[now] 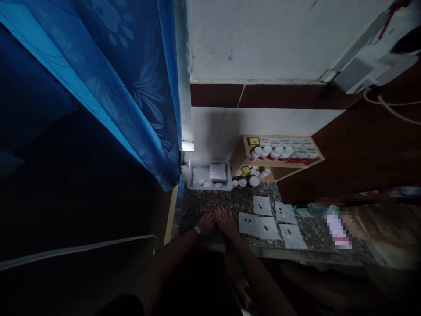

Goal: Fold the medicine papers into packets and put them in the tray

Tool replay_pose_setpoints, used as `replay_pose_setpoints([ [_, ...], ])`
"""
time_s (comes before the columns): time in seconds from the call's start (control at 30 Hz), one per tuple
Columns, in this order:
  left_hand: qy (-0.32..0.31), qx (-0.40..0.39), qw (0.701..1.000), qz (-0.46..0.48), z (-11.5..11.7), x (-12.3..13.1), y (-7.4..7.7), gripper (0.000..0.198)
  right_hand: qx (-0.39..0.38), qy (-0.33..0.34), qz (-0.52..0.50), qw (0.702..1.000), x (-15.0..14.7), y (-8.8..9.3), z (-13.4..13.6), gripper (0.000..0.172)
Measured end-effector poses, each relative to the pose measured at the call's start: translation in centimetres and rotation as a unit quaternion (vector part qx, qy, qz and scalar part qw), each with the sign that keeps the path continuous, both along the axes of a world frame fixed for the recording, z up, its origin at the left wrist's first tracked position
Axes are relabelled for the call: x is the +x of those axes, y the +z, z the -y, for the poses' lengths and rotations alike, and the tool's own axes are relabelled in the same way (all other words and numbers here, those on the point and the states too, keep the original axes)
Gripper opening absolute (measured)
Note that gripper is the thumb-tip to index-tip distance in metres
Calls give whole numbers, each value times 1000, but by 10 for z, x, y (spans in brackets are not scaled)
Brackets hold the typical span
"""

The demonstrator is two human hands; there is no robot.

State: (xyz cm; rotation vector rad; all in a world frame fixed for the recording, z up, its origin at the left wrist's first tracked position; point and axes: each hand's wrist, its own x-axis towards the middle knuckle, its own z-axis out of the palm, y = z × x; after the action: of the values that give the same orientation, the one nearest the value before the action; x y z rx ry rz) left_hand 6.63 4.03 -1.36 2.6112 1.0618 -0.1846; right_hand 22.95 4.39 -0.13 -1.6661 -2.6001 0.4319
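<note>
My left hand (206,224) and my right hand (226,220) lie side by side, palms down, on a speckled granite counter (204,204). The fingers of both are stretched flat and hold nothing. A watch sits on my left wrist. Just right of my right hand lie several white paper squares (262,205), each with small dark pills on it. The nearest square (248,223) almost touches my right hand.
A white tray (196,182) with folded papers stands at the counter's back. A wooden rack (279,151) of white-capped bottles is beside it, with jars below. A blue curtain (125,87) hangs at left. Plastic bags and a bottle (320,210) lie at right.
</note>
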Motion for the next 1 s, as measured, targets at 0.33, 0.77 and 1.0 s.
replay_pose_setpoints([
  [0.33,16,46,998,-31,11,-8,11,43,-115,-145,-61,981,1,9,-29,38],
  [0.77,-16,9,999,-30,14,-13,22,46,-200,-169,-76,962,-3,9,-40,9],
  [1.0,-1,-16,1000,-22,9,-9,30,45,-210,-175,-102,956,-5,6,-33,16],
])
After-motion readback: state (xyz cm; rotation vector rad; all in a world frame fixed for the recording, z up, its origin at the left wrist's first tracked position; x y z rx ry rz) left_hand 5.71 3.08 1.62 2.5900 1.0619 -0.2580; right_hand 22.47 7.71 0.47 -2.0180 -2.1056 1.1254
